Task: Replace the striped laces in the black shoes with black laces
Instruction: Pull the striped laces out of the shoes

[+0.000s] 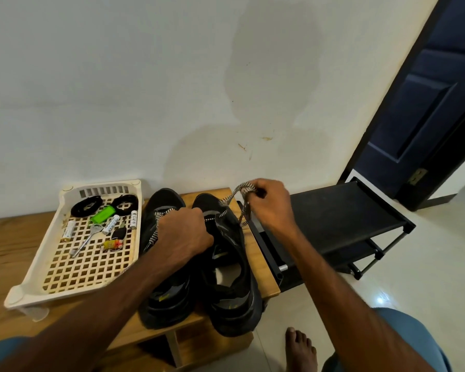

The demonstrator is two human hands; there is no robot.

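Head view: both shoes (172, 304) stand side by side on the tabletop (11, 237). The left hand (184, 232) curls over one shoe's throat, likely to steady it. The right hand (269, 208), raised past the toe, pinches the striped lace (234, 196) taut, probably to draw it out. Black laces (86, 206) lie coiled in the tray (38, 269).

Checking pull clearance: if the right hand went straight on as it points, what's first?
Probably the white wall; past the right hand gripping the striped lace nothing else shows; depth unclear.
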